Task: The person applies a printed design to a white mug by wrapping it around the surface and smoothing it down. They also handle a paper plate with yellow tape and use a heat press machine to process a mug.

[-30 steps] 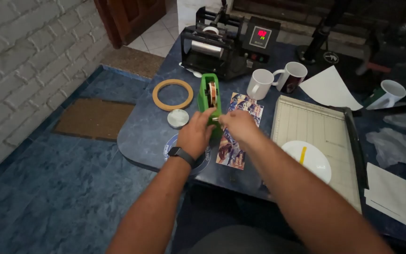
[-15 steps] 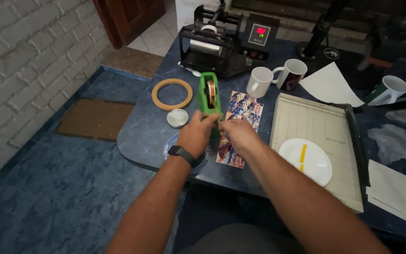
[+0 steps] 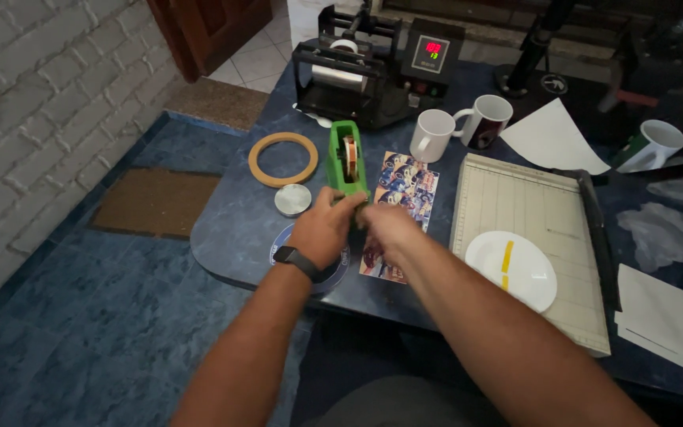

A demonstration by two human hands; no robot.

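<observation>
Your left hand (image 3: 327, 229) grips the near end of the green tape dispenser (image 3: 346, 162) on the blue table (image 3: 239, 237), your right hand (image 3: 389, 229) pinches at its cutter, fingers closed; the printed sheet (image 3: 405, 190) lies beside it, untaped.

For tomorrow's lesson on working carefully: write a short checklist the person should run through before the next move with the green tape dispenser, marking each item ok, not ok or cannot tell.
1. Left hand steadies the green tape dispenser at its near end: ok.
2. Right hand sits by the dispenser's near end: ok; whether it grips a tape strip: cannot tell.
3. Printed sheet lies flat on the table beside the dispenser: ok.
4. White mug stands upright, apart from the hands: ok.
5. Yellow strips lie on the white plate on the paper trimmer: ok.
6. Tape left on the roll: cannot tell.
</observation>
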